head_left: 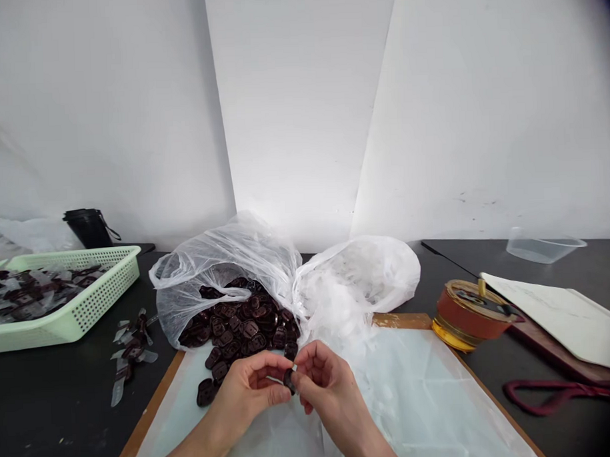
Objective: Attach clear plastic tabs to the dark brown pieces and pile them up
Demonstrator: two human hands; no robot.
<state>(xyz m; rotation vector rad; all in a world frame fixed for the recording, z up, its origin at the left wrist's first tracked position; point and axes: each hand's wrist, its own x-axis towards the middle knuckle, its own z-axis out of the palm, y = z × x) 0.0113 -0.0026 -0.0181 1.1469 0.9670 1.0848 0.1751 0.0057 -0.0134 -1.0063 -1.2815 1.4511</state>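
Observation:
My left hand (255, 388) and my right hand (326, 386) meet over the covered board. Between their fingertips is one small dark brown plastic piece (289, 381), pinched from both sides and partly hidden. Just beyond, a heap of similar glossy, slotted brown pieces (248, 324) spills from a clear plastic bag (186, 276). One loose piece (205, 392) lies left of my left hand. Ahead of my right hand, a white plastic bag (386, 269) holds many thin translucent bits (332, 297).
At left stand a pale green basket (107, 295) of brown pieces with clear strips and a black cup (88, 227). More such pieces (132, 348) lie nearby. At right are a tape roll (473, 319), notebook (558, 313), dark red scissors (541, 393) and clear tub (540, 248).

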